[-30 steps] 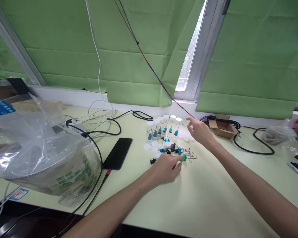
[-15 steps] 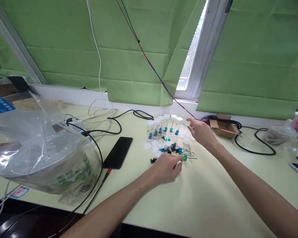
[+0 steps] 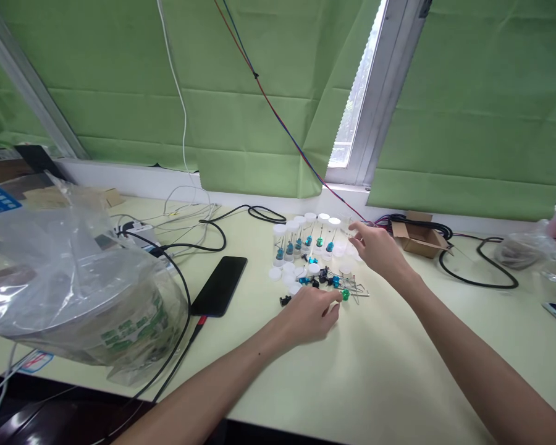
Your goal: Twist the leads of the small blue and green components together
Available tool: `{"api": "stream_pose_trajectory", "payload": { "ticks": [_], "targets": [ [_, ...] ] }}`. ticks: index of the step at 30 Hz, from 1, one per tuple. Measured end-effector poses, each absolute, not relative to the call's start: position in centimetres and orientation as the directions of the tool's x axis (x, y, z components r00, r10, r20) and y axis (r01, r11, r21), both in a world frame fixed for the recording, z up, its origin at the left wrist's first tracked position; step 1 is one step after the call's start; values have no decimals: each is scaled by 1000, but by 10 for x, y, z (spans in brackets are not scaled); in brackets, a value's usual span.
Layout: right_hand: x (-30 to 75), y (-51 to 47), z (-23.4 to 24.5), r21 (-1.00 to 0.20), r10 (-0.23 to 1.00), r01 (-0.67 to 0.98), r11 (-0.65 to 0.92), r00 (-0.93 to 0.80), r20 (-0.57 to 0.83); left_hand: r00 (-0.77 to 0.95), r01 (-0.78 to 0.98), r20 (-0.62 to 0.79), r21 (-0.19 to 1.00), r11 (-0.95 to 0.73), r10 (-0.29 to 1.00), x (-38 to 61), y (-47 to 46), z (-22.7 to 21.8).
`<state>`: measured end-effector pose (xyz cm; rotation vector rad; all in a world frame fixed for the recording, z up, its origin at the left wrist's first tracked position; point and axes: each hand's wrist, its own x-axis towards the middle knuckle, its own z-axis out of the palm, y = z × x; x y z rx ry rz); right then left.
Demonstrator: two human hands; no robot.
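My left hand (image 3: 308, 315) rests on the pale table (image 3: 389, 364) with its fingers curled, fingertips touching a small green part (image 3: 345, 295) at the edge of a pile of blue, green and black parts with wire legs (image 3: 322, 279). My right hand (image 3: 377, 247) reaches to the right end of a row of clear vials with white caps (image 3: 306, 238), its fingers closing round a clear vial (image 3: 349, 225) that the hand partly hides. Loose white caps (image 3: 285, 272) lie in front of the row.
A black phone (image 3: 220, 285) lies left of the parts. A big clear plastic bag (image 3: 69, 278) over a round container fills the left. Black and white cables (image 3: 199, 232) cross the table. A small cardboard box (image 3: 417, 238) and more cable (image 3: 479, 269) sit at the right.
My right hand has drawn slightly nearer and lower at the row's right end. The left hand stays put on the green part.
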<state>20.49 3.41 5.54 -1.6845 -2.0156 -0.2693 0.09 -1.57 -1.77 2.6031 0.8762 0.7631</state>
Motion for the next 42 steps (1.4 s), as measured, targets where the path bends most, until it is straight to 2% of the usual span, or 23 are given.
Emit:
{"api": "stream_pose_trajectory", "payload": {
  "ticks": [13,19,27,32,37,42],
  "targets": [
    [212,36,53,-214,830,930,299,-143,539,684,484,375,408,-774,626,1,-14,-23],
    [213,37,53,-181,848,941,285,-160,505,689,483,370,406,-776,623,1,-15,-23],
    [212,37,55,-217,853,912,349,-212,477,692,487,362,406,-773,625,2,-14,-22],
    [209,34,57,-234,874,920,314,-184,451,686,491,364,407,-770,630,2,-15,-22],
    [209,29,64,-179,826,947,266,-128,548,683,494,361,413,-765,635,2,-17,-18],
    [200,18,70,-199,675,926,322,-76,734,681,494,350,429,-756,643,3,-18,-16]
  ]
}}
